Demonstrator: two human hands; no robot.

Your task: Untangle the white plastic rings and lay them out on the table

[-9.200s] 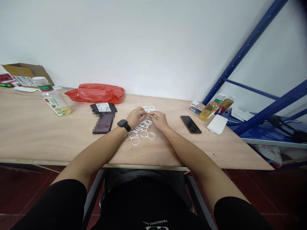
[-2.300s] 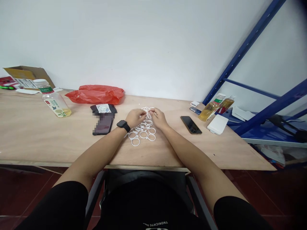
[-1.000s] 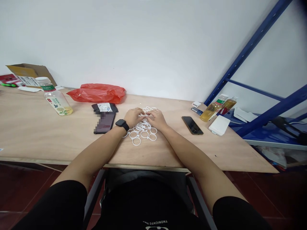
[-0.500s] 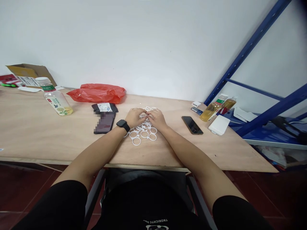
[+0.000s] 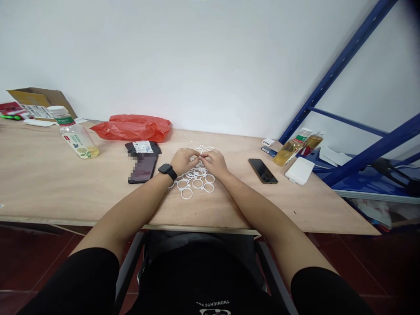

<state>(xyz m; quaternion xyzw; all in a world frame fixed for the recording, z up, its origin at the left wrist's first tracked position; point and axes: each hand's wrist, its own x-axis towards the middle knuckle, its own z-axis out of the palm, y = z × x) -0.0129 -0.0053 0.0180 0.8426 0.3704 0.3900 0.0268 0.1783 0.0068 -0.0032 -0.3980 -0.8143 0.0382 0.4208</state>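
Observation:
Several white plastic rings point(image 5: 193, 183) lie in a loose pile on the wooden table point(image 5: 98, 192), more of them just beyond my fingers. My left hand point(image 5: 184, 160), with a black watch on its wrist, and my right hand point(image 5: 215, 162) meet fingertip to fingertip above the pile. Both are closed in a pinch on a white ring point(image 5: 200, 155) held between them. The ring is small and mostly hidden by the fingers.
A dark phone point(image 5: 142, 168) and a black packet lie left of the rings, a red plastic bag point(image 5: 131, 127) behind. A bottle point(image 5: 75, 138) and a cardboard box point(image 5: 36, 98) stand far left. Right: a black phone point(image 5: 263, 171), a white power bank point(image 5: 299, 170), two bottles point(image 5: 290, 148), blue shelving point(image 5: 357, 144).
My hands have lifted slightly off the pile and stay pinched together on a ring; they shifted only a little over the last second. The pile looks the same.

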